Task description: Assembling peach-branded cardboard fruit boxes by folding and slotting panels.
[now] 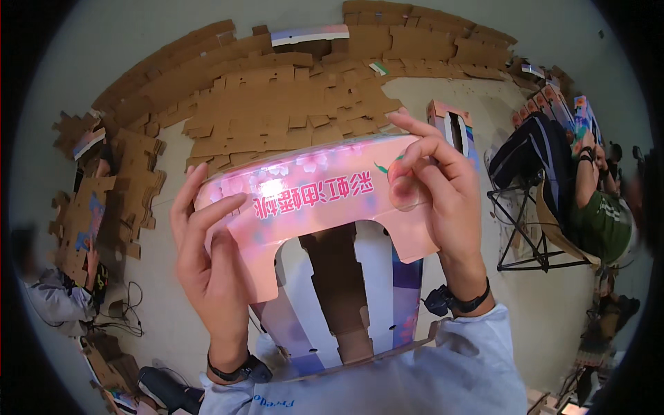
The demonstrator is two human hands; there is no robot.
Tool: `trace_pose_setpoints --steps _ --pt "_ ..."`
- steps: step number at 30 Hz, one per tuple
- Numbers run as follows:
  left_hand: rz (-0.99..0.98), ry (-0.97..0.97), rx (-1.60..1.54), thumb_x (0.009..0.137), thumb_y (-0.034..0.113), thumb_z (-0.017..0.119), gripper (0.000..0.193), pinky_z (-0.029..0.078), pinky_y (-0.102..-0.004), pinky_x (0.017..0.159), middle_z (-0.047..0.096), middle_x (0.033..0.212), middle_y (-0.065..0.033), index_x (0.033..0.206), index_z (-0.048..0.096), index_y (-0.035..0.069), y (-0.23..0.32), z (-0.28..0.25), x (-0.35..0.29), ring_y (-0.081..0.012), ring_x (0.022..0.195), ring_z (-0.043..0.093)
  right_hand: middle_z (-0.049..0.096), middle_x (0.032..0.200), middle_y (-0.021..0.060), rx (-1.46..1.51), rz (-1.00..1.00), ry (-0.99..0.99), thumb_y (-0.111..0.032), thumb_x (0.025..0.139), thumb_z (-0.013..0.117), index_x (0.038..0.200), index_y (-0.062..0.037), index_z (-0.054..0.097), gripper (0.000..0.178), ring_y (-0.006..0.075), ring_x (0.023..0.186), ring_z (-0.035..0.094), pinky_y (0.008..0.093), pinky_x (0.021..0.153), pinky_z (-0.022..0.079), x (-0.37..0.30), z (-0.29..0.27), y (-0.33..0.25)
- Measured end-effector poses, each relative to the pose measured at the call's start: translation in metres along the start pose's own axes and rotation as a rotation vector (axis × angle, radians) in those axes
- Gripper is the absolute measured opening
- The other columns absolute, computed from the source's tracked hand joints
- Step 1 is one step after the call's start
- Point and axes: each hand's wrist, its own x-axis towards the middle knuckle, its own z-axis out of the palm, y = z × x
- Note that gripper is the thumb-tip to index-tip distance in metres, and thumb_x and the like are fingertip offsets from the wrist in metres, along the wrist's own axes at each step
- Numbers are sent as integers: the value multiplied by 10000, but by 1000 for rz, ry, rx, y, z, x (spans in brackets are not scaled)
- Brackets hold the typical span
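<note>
Between my hands is a partly folded cardboard fruit box (332, 214), with a glossy pink, flower-printed panel facing up. The panel has two squared tabs on its near side with a curved cutout between them. Through the cutout the white inner sides and a brown strip show, and the box body reaches toward my waist. My left hand (211, 252) is closed around the panel's left end, fingers over the top. At the right end my right hand (446, 190) grips the panel, its thumb and fingertips pressed near the printed peach and the index finger raised.
Flattened brown cardboard sheets (270, 104) cover the floor ahead and lean along the wall. A made-up box (453, 121) stands ahead right. At right, a person in a green shirt (605, 218) works beside a black-framed chair (532, 238). Another person's grey sleeve (59, 304) appears at left, near cables.
</note>
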Motion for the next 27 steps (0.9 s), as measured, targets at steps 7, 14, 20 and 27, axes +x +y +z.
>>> trace_pose_setpoints --steps 7,14,20,27 --pt "165 -11 196 884 -140 419 457 260 -514 1246 502 1472 -190 1108 759 66 -12 5 -6 -442 1524 343 547 1448 216 -506 -300 6 -3 1019 442 1052 26 612 176 239 1234 644 273 740 559 -7 5 33" --pt "16 -1 -232 876 -130 448 460 248 -529 1252 543 1471 -202 1112 774 93 -17 3 -10 -446 1529 332 467 1526 207 -447 -285 -43 -183 1064 532 1228 5 566 252 293 1325 566 434 1050 469 -11 -17 37" --pt "231 -60 272 906 -25 501 318 212 -553 1273 590 1456 -207 1049 776 46 -17 -6 -11 -447 1525 338 629 1244 157 -78 172 -56 -421 942 740 1171 -18 604 483 284 1160 608 406 988 489 -118 -92 48" --pt "246 -34 354 890 -24 477 317 262 -573 1257 580 1465 -240 1078 728 26 -18 -1 -13 -454 1499 385 629 929 25 -112 960 -747 -97 833 875 1132 -36 595 414 100 809 610 282 738 511 -181 -130 3"
